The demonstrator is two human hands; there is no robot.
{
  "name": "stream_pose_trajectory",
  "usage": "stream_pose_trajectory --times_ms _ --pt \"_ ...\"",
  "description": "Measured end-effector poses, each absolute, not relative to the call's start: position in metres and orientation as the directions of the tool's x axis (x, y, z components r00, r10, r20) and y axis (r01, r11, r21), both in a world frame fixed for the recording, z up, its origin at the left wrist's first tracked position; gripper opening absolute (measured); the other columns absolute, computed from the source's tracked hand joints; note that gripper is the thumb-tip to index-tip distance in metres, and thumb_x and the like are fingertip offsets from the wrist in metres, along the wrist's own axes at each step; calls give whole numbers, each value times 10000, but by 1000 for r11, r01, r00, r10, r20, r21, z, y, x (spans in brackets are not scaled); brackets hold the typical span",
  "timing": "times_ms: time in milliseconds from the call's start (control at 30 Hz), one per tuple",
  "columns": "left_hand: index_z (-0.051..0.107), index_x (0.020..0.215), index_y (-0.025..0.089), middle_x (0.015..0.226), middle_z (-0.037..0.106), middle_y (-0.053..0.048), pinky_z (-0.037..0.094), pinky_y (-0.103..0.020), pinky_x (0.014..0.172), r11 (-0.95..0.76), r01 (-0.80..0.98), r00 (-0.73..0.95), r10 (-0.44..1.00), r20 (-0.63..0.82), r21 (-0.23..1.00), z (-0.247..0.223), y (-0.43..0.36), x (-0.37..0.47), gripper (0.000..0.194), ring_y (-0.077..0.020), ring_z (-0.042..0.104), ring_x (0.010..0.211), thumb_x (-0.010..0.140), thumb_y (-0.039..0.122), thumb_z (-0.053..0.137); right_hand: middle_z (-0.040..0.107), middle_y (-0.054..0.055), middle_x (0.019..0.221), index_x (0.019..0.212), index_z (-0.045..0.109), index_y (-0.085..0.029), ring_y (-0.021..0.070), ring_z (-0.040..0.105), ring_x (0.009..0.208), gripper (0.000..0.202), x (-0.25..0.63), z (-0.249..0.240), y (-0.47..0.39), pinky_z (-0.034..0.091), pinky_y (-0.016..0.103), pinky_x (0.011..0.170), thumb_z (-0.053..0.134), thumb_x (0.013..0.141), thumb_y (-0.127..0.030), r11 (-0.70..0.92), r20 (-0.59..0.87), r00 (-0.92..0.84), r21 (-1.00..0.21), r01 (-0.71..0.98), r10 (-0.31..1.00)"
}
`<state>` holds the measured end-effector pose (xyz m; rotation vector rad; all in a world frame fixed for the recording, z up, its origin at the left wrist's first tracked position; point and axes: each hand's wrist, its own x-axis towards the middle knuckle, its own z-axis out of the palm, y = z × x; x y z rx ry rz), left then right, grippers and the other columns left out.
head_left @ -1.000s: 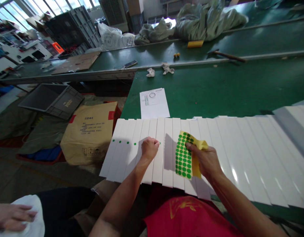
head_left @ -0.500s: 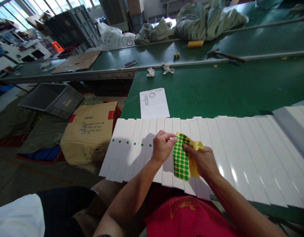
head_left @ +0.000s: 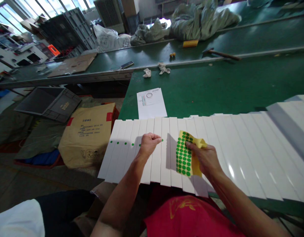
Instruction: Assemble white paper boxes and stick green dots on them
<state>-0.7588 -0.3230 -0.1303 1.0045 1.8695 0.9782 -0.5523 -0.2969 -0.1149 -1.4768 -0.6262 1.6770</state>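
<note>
My left hand point(head_left: 150, 144) is closed in a pinch, with a round green sticker point(head_left: 162, 140) at its fingertips. It hovers low over, or touches, the row of overlapping white strips point(head_left: 173, 171); which of the two I cannot tell. Green dots point(head_left: 125, 143) sit on several strips to its left, one partly hidden by the hand. In my right hand point(head_left: 208, 159) is a yellow sheet of green dot stickers point(head_left: 183, 154), gripped at its right side, thumb on the front. The sheet's backing is folded and crumpled near the fingers.
A printed paper point(head_left: 153, 107) lies beyond the strips on the green table point(head_left: 216, 89). Farther back are crumpled tissues point(head_left: 164, 68), a hammer point(head_left: 223, 54) and a phone point(head_left: 127, 65). A brown sack point(head_left: 90, 131) and a grey crate point(head_left: 49, 105) stand at left, near another person's white sleeve point(head_left: 18, 219).
My left hand has moved left, away from the sticker sheet, and carries a green sticker to the strips. My right hand keeps hold of the sheet. The view has shifted slightly.
</note>
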Motion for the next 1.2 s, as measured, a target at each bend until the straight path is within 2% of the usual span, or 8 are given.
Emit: stream_pose_trajectory --times_ms 133,333,500,667,767,1000,1100,1200 --pt "715 655 167 645 671 2 459 -236 616 448 405 -361 879 -311 797 -142 -325 -752 29 -123 603 629 666 182 693 719 54 678 738 718 -111 181 660 560 299 -552 -113 -297 548 274 519 873 527 -255 -556 -574 -4 -790 -259 819" --pt "723 658 189 755 658 -40 452 -304 738 473 584 -425 871 -248 659 -144 -327 -733 115 -170 608 731 732 157 642 721 56 684 736 722 -106 182 660 561 302 -553 -110 -298 553 279 533 873 507 -233 -553 -574 0 -788 -271 819" --pt "737 903 206 945 640 -77 434 -316 806 404 672 -460 884 -78 621 -142 -334 -726 172 -216 585 927 759 150 662 723 70 683 736 718 -107 196 662 556 308 -553 -110 -299 549 291 516 874 515 -253 -561 -581 -6 -784 -267 814" --pt "747 789 196 717 597 -11 448 -253 714 262 517 -394 918 -46 815 -129 -330 -717 150 -135 577 717 839 244 615 721 75 674 744 722 -107 192 655 544 307 -554 -112 -299 541 287 510 869 536 -279 -571 -583 -27 -784 -242 812" --pt "749 828 180 718 583 1 445 -225 644 184 350 -364 930 -48 918 -120 -324 -710 122 -111 562 670 788 271 678 714 72 653 732 723 -101 184 644 527 304 -556 -110 -301 520 271 484 866 538 -287 -579 -585 -42 -787 -215 810" --pt "713 698 150 702 584 1 424 -217 619 179 329 -378 925 -44 927 -111 -320 -701 40 -92 530 635 717 136 682 705 57 633 716 720 -102 182 636 511 301 -557 -111 -303 521 275 478 860 546 -307 -584 -584 -63 -789 -194 810" --pt "717 759 137 728 636 -13 456 -218 648 239 206 -299 939 -171 949 -118 -321 -707 72 -103 570 673 744 197 679 708 56 642 732 722 -103 184 641 522 310 -552 -118 -299 522 270 476 865 539 -300 -561 -567 -33 -801 -212 823" --pt "719 798 122 746 681 -33 472 -225 650 329 207 -277 923 -267 921 -130 -321 -716 113 -114 603 681 750 212 673 719 61 667 735 723 -108 192 654 539 314 -545 -122 -294 546 283 499 873 520 -279 -537 -558 33 -813 -226 829"
